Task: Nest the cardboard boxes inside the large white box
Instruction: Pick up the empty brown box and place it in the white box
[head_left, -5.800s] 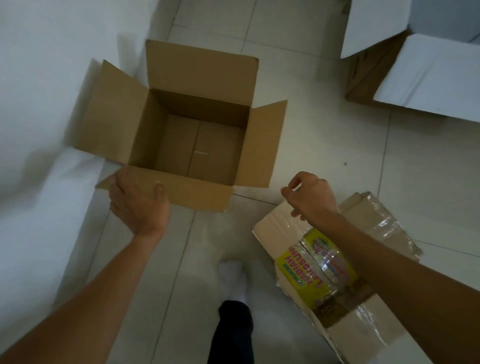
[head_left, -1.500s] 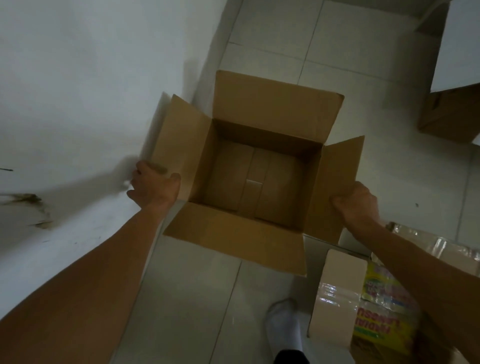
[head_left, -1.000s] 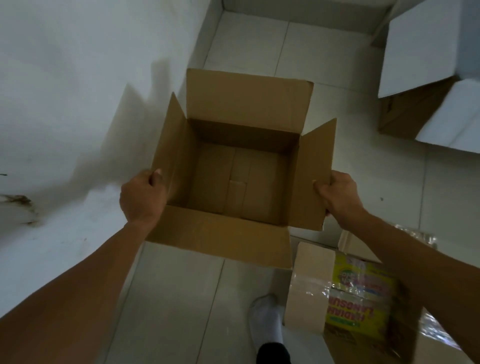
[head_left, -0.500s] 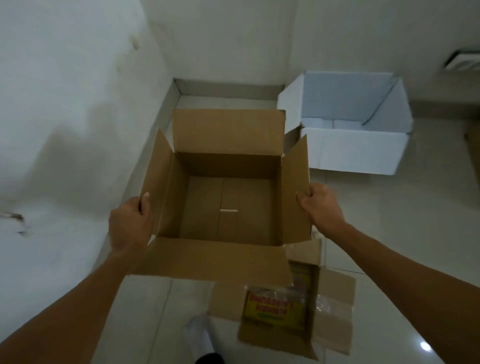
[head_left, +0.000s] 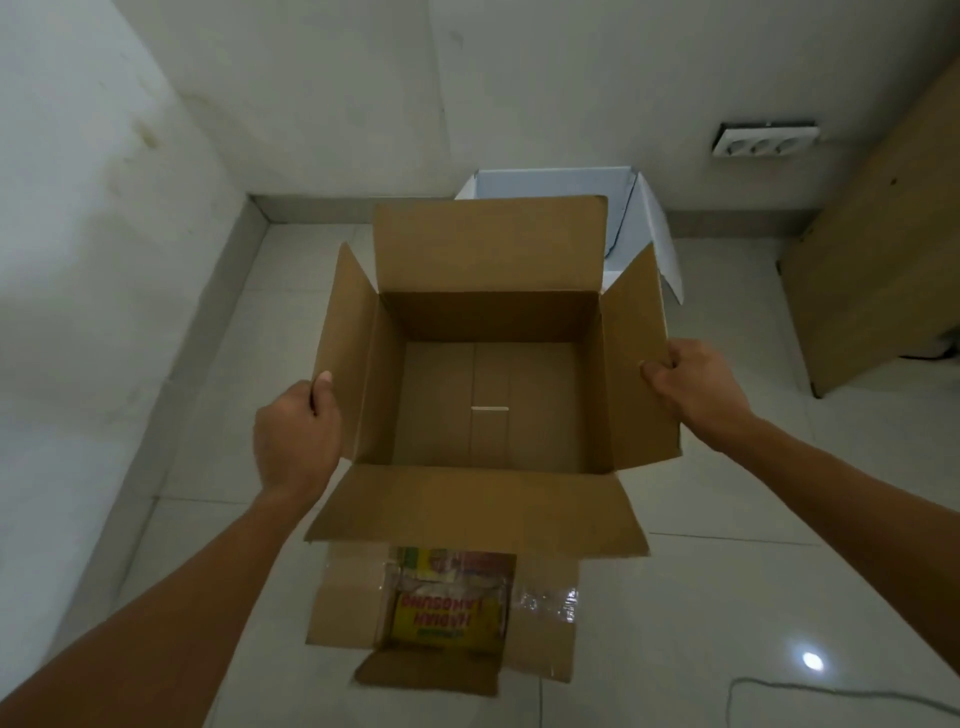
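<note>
You've got the open brown cardboard box (head_left: 491, 384) up off the floor, one hand on each side, mouth facing you and all four flaps spread. Your left hand (head_left: 297, 434) sits at nine o'clock, fingers curled together around the edge of the left flap. Your right hand (head_left: 688, 387) is at three o'clock, fingers closed on the outer edge of the right flap. Gripping opposite sides keeps the box level and its bottom square, which I'd judge is what you want for dropping it straight into a bigger one.

And there's the target: the large white box (head_left: 644, 228) at twelve o'clock, against the back wall, open at the top. The far flap of your box covers most of it, so you can't read its floor or whether anything already lies inside. How close the two boxes are is hard to tell from here.

Down at six o'clock, a smaller taped box with a yellow label (head_left: 449, 616) lies on the tiled floor (head_left: 727, 597), partly hidden under your near flap. A grey cable (head_left: 831, 693) runs off at five o'clock.
</note>
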